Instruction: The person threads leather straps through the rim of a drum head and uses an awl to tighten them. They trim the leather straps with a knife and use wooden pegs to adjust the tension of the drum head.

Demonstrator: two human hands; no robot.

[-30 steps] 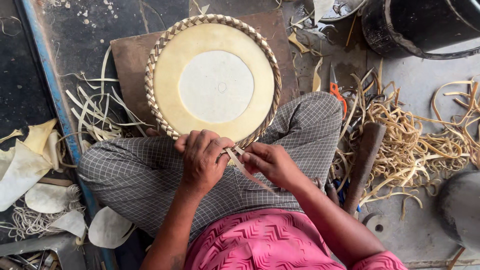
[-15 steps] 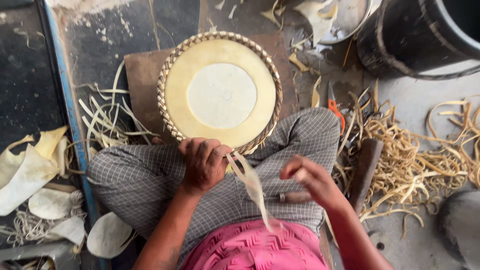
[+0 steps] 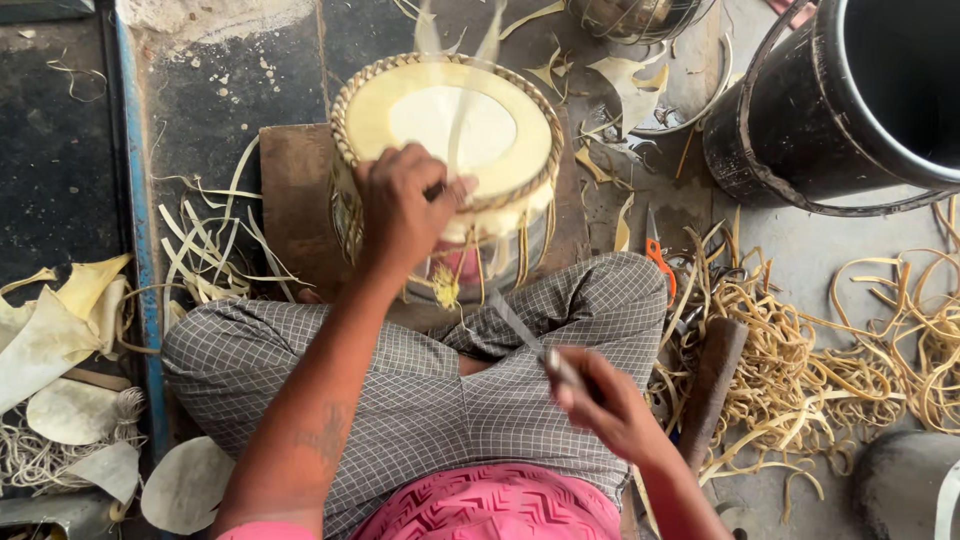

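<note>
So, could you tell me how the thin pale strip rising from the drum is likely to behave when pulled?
The strip, pinched by the left hand on the drum, looks thin and blurred, so probably floppy and light. The curled strips on the floor suggest it bends readily rather than snapping.

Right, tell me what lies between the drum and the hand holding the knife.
In the head view, between the drum and the right hand lies the person's checked-cloth lap, crossed by the knife blade. The left hand grips the drum's rim.
</note>
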